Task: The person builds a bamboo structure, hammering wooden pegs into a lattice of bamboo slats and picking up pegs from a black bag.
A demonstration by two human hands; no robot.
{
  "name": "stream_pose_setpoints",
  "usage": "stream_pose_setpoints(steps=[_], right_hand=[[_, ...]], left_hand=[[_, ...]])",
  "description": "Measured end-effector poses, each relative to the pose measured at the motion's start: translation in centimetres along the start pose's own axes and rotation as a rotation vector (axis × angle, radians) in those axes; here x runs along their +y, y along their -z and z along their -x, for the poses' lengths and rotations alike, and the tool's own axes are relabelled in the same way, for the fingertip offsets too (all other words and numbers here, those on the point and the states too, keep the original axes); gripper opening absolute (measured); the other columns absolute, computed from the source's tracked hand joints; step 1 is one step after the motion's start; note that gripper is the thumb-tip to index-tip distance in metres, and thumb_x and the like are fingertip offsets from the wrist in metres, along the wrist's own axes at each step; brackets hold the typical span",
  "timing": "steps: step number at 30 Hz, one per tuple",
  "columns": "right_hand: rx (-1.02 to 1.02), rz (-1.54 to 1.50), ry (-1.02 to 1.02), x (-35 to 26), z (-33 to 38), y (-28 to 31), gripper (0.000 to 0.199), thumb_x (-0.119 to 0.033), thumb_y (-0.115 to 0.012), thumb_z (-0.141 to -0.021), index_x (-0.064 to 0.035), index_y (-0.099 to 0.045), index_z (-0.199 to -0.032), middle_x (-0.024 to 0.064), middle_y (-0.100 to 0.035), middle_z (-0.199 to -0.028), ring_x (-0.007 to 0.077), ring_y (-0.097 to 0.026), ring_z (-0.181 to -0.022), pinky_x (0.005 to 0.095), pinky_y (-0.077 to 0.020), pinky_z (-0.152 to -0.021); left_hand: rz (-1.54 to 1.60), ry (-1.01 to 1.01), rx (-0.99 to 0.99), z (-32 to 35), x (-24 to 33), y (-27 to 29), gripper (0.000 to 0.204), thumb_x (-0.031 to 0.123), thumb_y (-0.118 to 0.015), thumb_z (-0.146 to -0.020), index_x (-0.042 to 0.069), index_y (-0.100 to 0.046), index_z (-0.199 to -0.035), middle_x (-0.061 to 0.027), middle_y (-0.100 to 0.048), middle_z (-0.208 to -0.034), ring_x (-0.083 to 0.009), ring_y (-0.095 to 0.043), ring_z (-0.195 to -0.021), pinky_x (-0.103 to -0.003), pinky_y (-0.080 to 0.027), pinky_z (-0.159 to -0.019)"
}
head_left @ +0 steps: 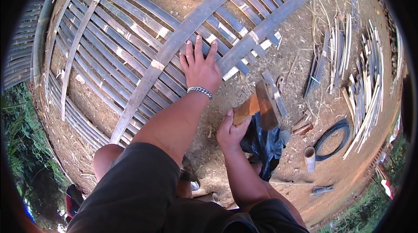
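Note:
My left hand [203, 71], with a chain bracelet at its wrist, lies spread over the bamboo slat panel [126, 56]. Its fingertips reach the broad diagonal crosspiece [209, 9] and the slats beside it. To the right, my right hand [230, 133] is closed around the orange-brown grip of a wooden mallet [266, 106]. The tool's dark brown block-like head is slightly blurred and held up off the ground. A short grey bamboo piece [275, 93] shows behind the head. Below the tool, a black plastic bag [263, 144] covers part of my leg area.
Bundles of split bamboo strips [368, 85] lie on the dirt at the right. A coil of black wire [333, 139] is near a short bamboo tube [309, 159]. Pliers-like tool [322, 189] lies lower right. Another slatted panel [21, 41] stands at far left, beside green plants [26, 133].

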State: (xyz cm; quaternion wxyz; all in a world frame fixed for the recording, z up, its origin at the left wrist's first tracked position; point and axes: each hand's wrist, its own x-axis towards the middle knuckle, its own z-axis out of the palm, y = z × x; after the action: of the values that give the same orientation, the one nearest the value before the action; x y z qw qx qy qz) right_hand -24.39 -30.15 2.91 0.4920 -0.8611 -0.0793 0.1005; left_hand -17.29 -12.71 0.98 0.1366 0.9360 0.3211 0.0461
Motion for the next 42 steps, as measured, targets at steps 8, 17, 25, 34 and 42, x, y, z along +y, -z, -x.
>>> stream_pose_setpoints(steps=[8, 17, 25, 34, 42], right_hand=[[-0.077, 0.12, -0.199, -2.1, -3.1, -1.6, 0.054, -0.012, -0.059, -0.101, 0.0087, -0.038, -0.146, 0.0288, -0.065, -0.112, 0.0441, -0.066, -0.101, 0.0472, -0.0506, -0.091], [-0.107, 0.109, -0.104, -3.0, -3.3, -1.6, 0.052, -0.007, -0.059, -0.097, 0.0043, -0.045, -0.145, 0.0323, -0.065, -0.117, 0.0515, -0.064, -0.104, 0.0501, -0.0516, -0.091], [-0.191, 0.161, -0.01, -0.8, -0.4, 3.0, 0.039, -0.009, -0.059, -0.095, 0.0014, -0.054, -0.132, 0.0261, -0.067, -0.11, 0.0441, -0.068, -0.098, 0.0502, -0.0528, -0.087], [-0.475, 0.351, 0.218, -2.7, -5.6, 8.5, 0.045, -0.006, -0.066, -0.083, -0.0076, -0.057, -0.127, 0.0195, -0.069, -0.107, 0.041, -0.069, -0.092, 0.0473, -0.0565, -0.079], [-0.566, 0.809, 0.457, -1.9, -14.6, 14.4, 0.028, -0.01, -0.071, -0.08, -0.0101, -0.064, -0.107, 0.0101, -0.067, -0.092, 0.0328, -0.07, -0.082, 0.0445, -0.0577, -0.072]], left_hand=[[0.015, -0.003, 0.006, -0.2, 0.3, -0.1, 0.063, 0.013, -0.059, -0.088, 0.025, -0.054, -0.15, -0.0191, -0.033, -0.164, -0.0472, -0.027, -0.151, -0.067, -0.018, -0.122], [0.007, -0.003, 0.002, -0.4, -0.1, 0.1, 0.063, 0.013, -0.059, -0.089, 0.024, -0.053, -0.151, -0.0196, -0.031, -0.164, -0.0471, -0.027, -0.151, -0.067, -0.019, -0.121], [0.029, -0.003, 0.016, 0.1, 0.2, -0.2, 0.062, 0.013, -0.06, -0.089, 0.025, -0.054, -0.15, -0.0181, -0.032, -0.165, -0.0458, -0.028, -0.151, -0.067, -0.021, -0.121], [0.02, -0.005, 0.006, 0.0, -0.5, -0.8, 0.061, 0.018, -0.061, -0.089, 0.021, -0.054, -0.15, -0.0158, -0.031, -0.166, -0.0453, -0.027, -0.152, -0.068, -0.02, -0.121], [0.05, 0.009, -0.016, 0.0, 0.1, -0.2, 0.059, 0.015, -0.056, -0.094, 0.017, -0.05, -0.152, -0.0175, -0.031, -0.166, -0.0449, -0.027, -0.152, -0.066, -0.018, -0.122]])
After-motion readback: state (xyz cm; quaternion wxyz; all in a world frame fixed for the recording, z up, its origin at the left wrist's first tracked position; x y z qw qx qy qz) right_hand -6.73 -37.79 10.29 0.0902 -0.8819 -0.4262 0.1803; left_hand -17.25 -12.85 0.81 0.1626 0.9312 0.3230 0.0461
